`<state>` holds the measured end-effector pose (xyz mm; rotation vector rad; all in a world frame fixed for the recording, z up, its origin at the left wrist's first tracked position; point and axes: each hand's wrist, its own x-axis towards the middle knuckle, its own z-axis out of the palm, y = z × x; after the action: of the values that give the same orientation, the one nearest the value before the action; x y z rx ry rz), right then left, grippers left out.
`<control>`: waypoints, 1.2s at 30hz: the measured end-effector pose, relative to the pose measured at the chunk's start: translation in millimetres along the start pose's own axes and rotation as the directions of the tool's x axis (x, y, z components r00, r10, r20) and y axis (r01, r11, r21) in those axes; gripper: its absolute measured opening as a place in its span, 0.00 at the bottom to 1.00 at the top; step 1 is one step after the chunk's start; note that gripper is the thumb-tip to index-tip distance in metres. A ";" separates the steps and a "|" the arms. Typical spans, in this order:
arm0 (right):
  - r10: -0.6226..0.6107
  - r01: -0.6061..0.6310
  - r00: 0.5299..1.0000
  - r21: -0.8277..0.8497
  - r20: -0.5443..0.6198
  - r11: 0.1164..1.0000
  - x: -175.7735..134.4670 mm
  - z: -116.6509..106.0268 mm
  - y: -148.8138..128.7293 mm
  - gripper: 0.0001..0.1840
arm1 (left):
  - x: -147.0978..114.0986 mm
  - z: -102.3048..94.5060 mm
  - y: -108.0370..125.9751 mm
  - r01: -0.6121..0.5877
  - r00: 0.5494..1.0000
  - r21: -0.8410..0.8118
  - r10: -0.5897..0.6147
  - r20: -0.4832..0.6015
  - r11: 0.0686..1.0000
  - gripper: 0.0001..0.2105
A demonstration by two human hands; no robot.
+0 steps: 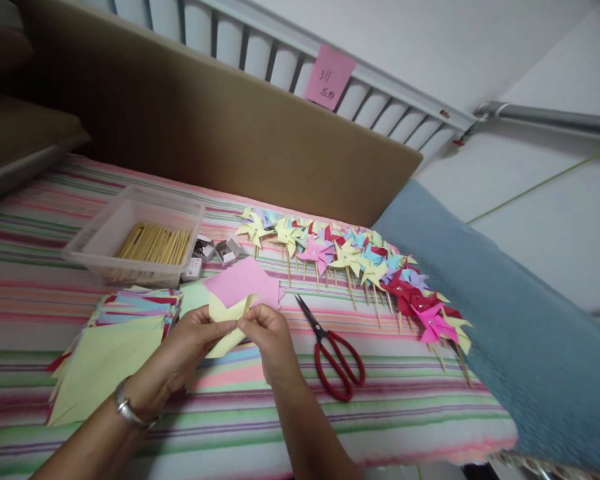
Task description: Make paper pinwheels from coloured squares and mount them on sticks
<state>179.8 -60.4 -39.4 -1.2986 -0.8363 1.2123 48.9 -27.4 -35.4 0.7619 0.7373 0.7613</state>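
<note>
Between my two hands is a pale yellow paper pinwheel (226, 343), its corners folded toward the middle. My left hand (200, 337) pinches it from the left, thumb at the centre. From the right, my right hand (269, 330) pinches the same centre with thumb and fingertips closed. Whether a pin sits between the fingertips is hidden. Beneath the hands lie loose coloured sheets, with a pink sheet (247, 280) on top at the back. Left of my left hand is a stack of cut paper squares (115, 347), yellow uppermost. Red-handled scissors (325, 343) lie right of my right hand, blades pointing away.
A clear plastic box (87, 250) holds many wooden sticks (155, 245). Small open boxes (227, 251) with metal bits stand beside it. Finished pinwheels on sticks (347, 257) lie in a long row at the back right. A cardboard panel (220, 127) rises behind the striped cloth (405, 413).
</note>
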 end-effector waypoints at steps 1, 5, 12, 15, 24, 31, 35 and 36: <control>0.004 -0.004 1.000 0.008 0.003 1.000 -0.2 0.1 -0.1 0.07 | -0.1 -0.3 -0.4 0.002 1.000 -0.004 -0.002 0.008 1.000 0.12; 0.032 -0.033 0.999 0.056 0.018 0.998 -1.0 1.3 -2.2 0.07 | -1.8 -0.5 -0.4 0.016 0.999 -0.016 -0.015 0.033 1.000 0.09; 0.062 -0.064 0.998 0.097 0.028 0.993 -1.8 2.3 -4.2 0.07 | -3.3 -0.4 -1.3 0.030 1.000 -0.028 -0.030 0.002 0.999 0.04; 0.061 -0.063 0.998 0.093 0.033 0.994 -1.5 2.2 -3.6 0.07 | -3.7 -0.2 -1.9 0.038 0.999 -0.037 -0.039 -0.017 0.999 0.05; 0.066 -0.069 0.997 0.109 0.030 0.992 -1.9 3.4 -5.2 0.08 | -2.7 -1.9 -3.8 0.040 0.999 -0.041 -0.041 -0.021 0.998 0.06; 0.056 -0.059 0.998 0.090 0.038 0.994 -0.5 2.2 -3.0 0.08 | -2.2 -2.1 -5.8 0.041 0.997 0.001 -0.041 -0.059 0.999 0.08; 0.064 -0.068 0.997 0.097 0.039 0.993 -1.2 2.4 -4.4 0.08 | -1.7 -3.2 -7.1 0.046 0.998 -0.020 -0.047 -0.033 0.999 0.08; 0.066 -0.069 0.997 0.099 0.039 0.993 -1.5 2.6 -4.8 0.08 | -1.6 -3.7 -7.5 0.045 0.999 -0.021 -0.046 -0.030 0.999 0.07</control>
<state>177.9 -60.6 -34.1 -1.2349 -0.7521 1.3181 47.5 -31.2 -42.8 0.7140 0.7709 0.7399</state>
